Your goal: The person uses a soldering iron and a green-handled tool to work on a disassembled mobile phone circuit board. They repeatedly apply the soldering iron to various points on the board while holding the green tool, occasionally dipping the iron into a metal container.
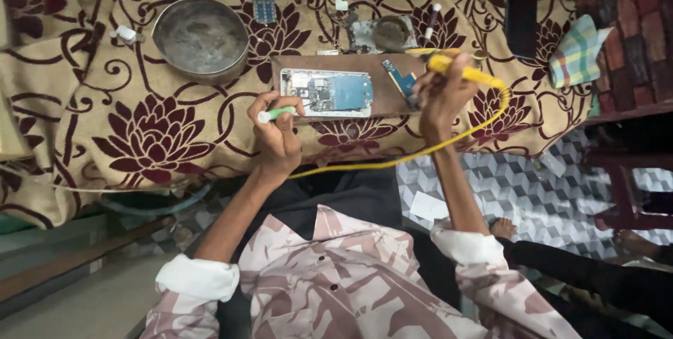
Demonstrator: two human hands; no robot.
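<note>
The left hand is clenched round a slim green-and-white tool, and the right hand grips a yellow-handled soldering iron. The opened phone with its blue circuit board lies between them on a brown wooden block, long axis left to right, nearer the left hand.

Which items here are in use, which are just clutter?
In use: left hand holding a green-tipped tool; right hand holding a yellow soldering iron; opened phone on a wooden board.

Lying about: metal bowl, black phone, checked cloth, small blue circuit board.
</note>
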